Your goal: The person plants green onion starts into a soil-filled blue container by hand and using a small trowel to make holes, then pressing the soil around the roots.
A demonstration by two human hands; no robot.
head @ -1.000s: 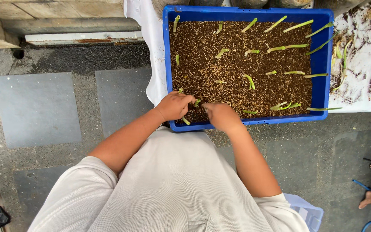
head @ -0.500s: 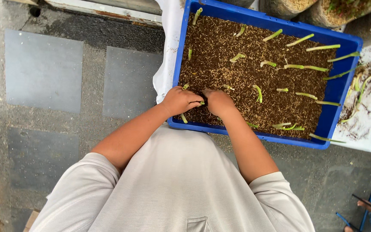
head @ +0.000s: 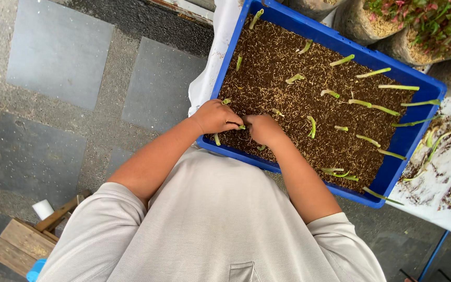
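Head view: a green cutting (head: 241,127) is pinched in the left hand (head: 216,116), its grip clenched on it, at the near-left corner of the blue tray (head: 408,137). The right hand (head: 263,129) lies curled on the brown substrate (head: 283,99); whether its grip grasps anything cannot be told. The cutting is judged as being set; firming is called for next. Planted cuttings (head: 311,125) stand close by, potted plants (head: 424,21) beyond.

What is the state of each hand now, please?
Left hand: curled shut, pinching a small green plant cutting over the brown soil.
Right hand: fingers in the soil; grip cannot be told.
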